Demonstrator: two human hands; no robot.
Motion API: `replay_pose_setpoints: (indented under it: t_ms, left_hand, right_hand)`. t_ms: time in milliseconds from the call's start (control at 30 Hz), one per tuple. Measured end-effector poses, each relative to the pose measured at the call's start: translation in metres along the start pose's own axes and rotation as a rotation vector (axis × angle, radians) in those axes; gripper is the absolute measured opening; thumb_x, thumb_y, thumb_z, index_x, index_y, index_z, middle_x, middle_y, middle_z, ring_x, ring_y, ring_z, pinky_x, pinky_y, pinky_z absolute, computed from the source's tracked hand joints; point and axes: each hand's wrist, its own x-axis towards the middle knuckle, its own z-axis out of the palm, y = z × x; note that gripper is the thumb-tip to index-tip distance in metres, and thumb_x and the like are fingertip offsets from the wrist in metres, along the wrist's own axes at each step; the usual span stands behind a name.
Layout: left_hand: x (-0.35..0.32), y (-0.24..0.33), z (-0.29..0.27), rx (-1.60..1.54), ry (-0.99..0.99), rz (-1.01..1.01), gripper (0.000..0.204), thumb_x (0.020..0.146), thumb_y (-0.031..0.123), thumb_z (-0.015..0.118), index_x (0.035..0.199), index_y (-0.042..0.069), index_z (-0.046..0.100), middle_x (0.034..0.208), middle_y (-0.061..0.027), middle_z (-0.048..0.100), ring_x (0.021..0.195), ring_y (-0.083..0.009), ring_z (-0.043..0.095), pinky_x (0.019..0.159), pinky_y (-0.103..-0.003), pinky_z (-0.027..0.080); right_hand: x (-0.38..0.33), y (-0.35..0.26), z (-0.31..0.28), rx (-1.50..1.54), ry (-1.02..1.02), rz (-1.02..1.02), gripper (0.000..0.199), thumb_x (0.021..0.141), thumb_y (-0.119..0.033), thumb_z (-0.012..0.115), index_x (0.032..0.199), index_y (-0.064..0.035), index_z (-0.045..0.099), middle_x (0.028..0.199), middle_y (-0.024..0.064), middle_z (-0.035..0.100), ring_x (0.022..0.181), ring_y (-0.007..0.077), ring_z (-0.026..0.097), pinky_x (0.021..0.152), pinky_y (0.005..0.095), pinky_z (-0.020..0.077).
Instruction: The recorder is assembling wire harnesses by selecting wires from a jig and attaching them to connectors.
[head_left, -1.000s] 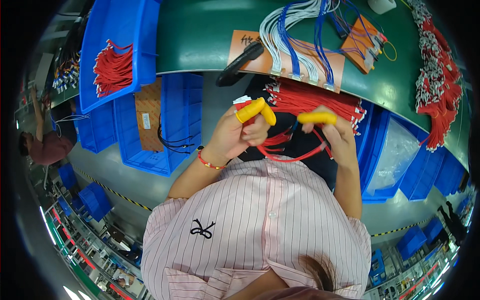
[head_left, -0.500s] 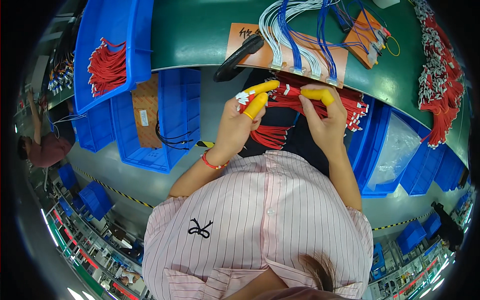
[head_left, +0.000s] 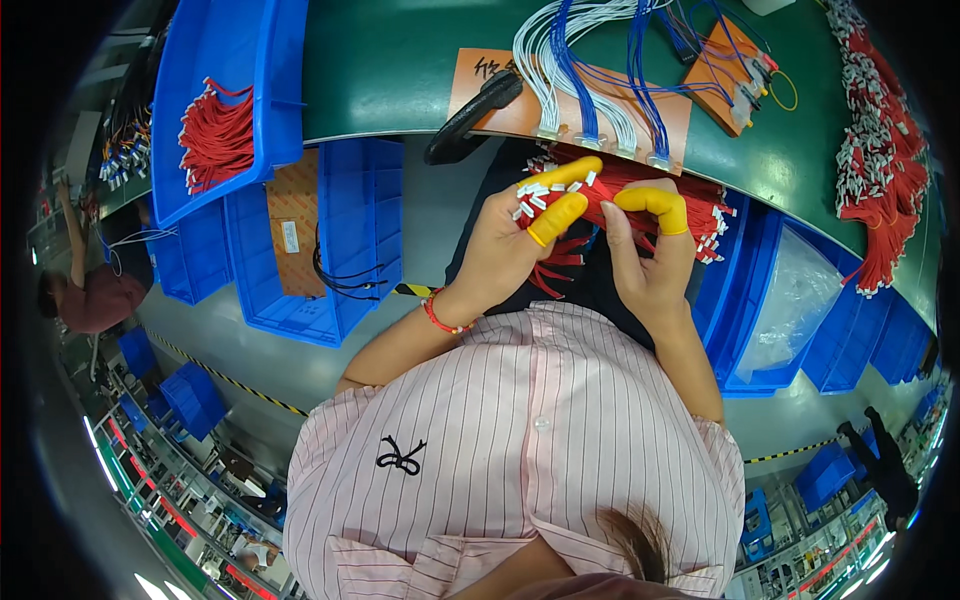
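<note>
My left hand [head_left: 498, 252], with yellow finger cots on thumb and forefinger, is closed around a bunch of red cables with white connectors [head_left: 537, 198]. The connectors stick out between its fingers. My right hand [head_left: 648, 265], in yellow cots too, has thumb and forefinger pinched at the red cables just right of the left fingertips. A larger pile of red cables [head_left: 706, 232] with white ends lies behind both hands, below the table edge. More red cable ends hang under my left hand. The exact grip of the right fingertips is partly hidden.
The green table [head_left: 380, 70] carries an orange board [head_left: 480, 95] with white and blue wires and a black handle [head_left: 478, 115]. A blue bin [head_left: 275, 90] with red cables stands left. Red cables [head_left: 880, 190] drape over the right edge. Blue crates [head_left: 345, 230] flank me.
My left hand has moved right with its cable bunch, and its connectors now spread more. My right hand has shifted slightly right and down. The two hands are closer.
</note>
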Motion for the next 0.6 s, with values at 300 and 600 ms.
replay_pose_setpoints:
  t_ms: [300, 600]
  left_hand:
    - [0.003, 0.011, -0.005, -0.354, -0.080, -0.027, 0.032, 0.103, 0.023, 0.042, 0.116, -0.003, 0.057, 0.092, -0.0065, 0.059, 0.046, -0.0007, 0.029, 0.042, -0.018, 0.024]
    - [0.012, 0.008, -0.012, -0.321, 0.012, -0.057, 0.026, 0.101, 0.017, 0.046, 0.106, -0.006, 0.059, 0.067, 0.0037, 0.044, 0.047, -0.0002, 0.026, 0.043, -0.019, 0.020]
  right_hand:
    - [0.005, 0.004, -0.026, -0.154, -0.067, 0.062, 0.032, 0.078, -0.005, 0.075, 0.108, -0.0008, 0.064, 0.079, 0.0054, 0.049, 0.062, 0.0143, 0.046, 0.055, 0.0252, 0.0376]
    - [-0.001, 0.009, -0.099, 0.077, -0.312, 0.452, 0.020, 0.083, 0.001, 0.069, 0.103, 0.0015, 0.068, 0.089, 0.0109, 0.070, 0.069, 0.0118, 0.061, 0.060, 0.0221, 0.0465]
